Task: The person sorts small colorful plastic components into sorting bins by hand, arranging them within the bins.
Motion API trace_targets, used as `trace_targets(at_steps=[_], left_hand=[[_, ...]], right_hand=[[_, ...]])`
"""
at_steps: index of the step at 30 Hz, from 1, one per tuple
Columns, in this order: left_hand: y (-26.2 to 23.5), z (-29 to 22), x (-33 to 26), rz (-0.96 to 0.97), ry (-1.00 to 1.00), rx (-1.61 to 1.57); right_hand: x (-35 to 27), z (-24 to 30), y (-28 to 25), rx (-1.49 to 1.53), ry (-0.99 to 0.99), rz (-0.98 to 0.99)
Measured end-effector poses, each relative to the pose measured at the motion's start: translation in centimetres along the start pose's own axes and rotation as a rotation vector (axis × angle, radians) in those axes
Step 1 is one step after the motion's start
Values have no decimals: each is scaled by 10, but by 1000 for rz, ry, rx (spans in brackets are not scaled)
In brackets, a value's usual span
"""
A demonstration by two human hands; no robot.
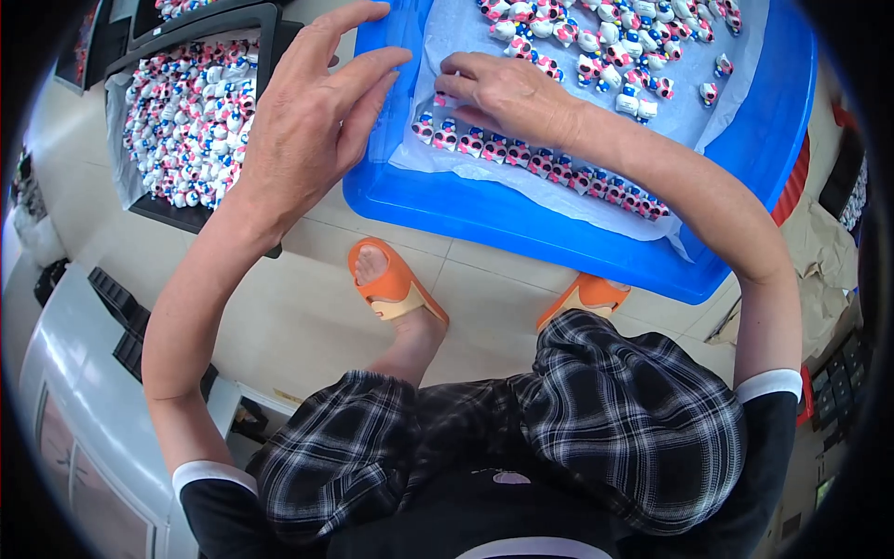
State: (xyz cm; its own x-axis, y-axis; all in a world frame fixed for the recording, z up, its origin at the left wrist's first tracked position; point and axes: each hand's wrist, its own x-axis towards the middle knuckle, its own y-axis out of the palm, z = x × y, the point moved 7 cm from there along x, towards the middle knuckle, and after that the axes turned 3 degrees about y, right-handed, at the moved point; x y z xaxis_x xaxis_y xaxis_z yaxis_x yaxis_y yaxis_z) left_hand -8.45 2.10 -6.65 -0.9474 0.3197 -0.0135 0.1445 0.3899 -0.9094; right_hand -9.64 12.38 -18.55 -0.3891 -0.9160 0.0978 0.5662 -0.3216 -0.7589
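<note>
Fingers of the right hand (507,93) are curled onto small painted figurines (521,154) rowed along the blue tray (559,233) edge; left hand (307,121) spread, empty; figurines judged light, rigid, chippable, best pinched at the sides.

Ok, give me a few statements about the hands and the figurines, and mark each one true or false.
1. The right hand rests on the row of small figurines in the blue tray. True.
2. The left hand grips a figurine. False: it is open, fingers spread, over the tray's left edge.
3. A black tray of figurines sits to the left. True.
4. The person's sandals are green. False: they are orange.
</note>
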Motion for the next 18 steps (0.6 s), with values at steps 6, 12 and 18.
trace_targets(at_steps=[6, 12, 18], left_hand=[[-1, -5, 2, -28, 37, -22], [-2, -9, 5, -56, 62, -32], [7, -6, -2, -73, 82, 7]], right_hand=[[8, 5, 11, 50, -2, -29], [6, 6, 12, 14, -68, -42], [-20, -7, -37, -262, 52, -97]])
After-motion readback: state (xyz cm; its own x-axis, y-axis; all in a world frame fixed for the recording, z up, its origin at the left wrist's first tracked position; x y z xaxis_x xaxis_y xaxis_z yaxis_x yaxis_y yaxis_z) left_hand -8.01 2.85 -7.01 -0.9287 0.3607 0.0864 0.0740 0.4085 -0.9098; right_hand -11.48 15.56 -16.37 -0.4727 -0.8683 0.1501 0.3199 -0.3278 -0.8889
